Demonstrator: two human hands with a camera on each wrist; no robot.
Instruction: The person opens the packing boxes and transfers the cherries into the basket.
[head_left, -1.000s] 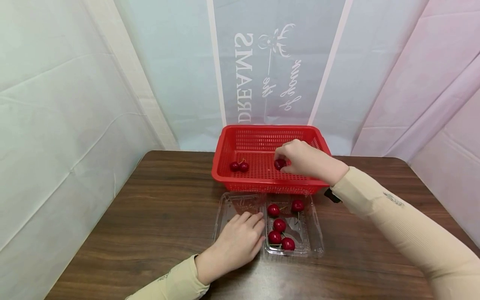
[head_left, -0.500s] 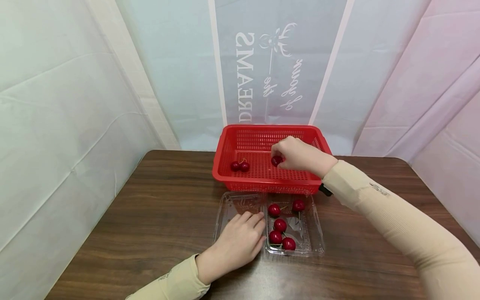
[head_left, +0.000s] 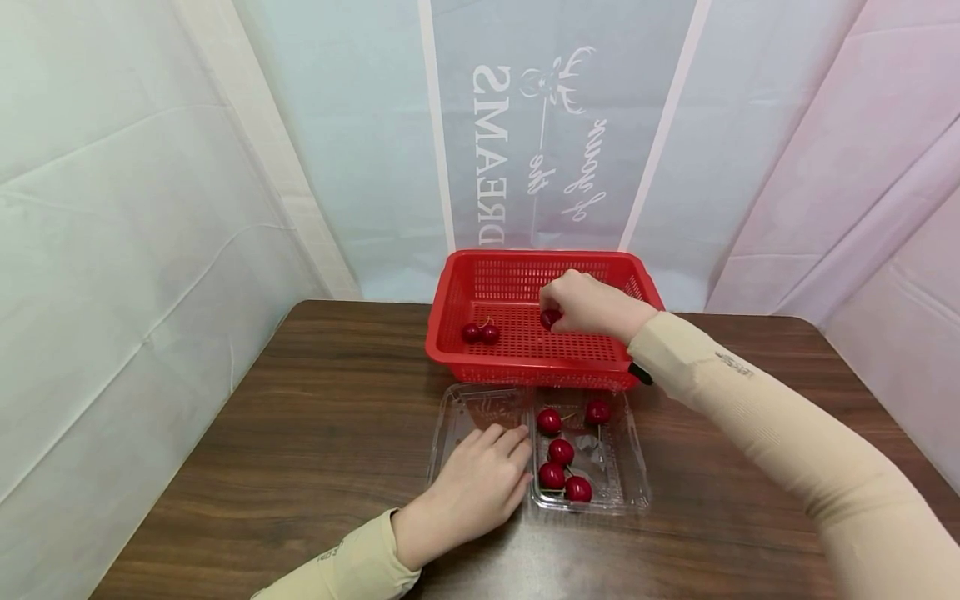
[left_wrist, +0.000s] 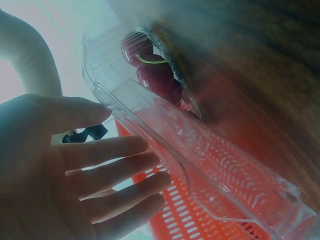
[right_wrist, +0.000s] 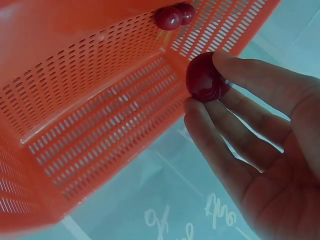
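Observation:
Over the red slotted basket [head_left: 517,364], my right hand [head_left: 592,305] pinches a dark red cherry [right_wrist: 202,77] between thumb and fingertips. Two cherries [head_left: 481,332] with a stem lie in the basket's left part. My left hand [head_left: 476,477] rests on the lid half [head_left: 450,417] of a clear plastic clamshell box, its fingers nearly straight in the left wrist view. The box's other half [head_left: 633,467] holds several red cherries [head_left: 560,452], some with green stems. In the left wrist view, my fingertips [left_wrist: 150,160] lie along the box's clear edge.
The basket stands at the back of a dark wooden table [head_left: 330,417], directly behind the clamshell box. A pale printed curtain [head_left: 562,125] hangs behind it, and white cloth [head_left: 150,208] encloses the sides.
My right hand has shifted slightly left and farther back over the basket, the cherry still between its fingers. My left hand stays in place on the lid.

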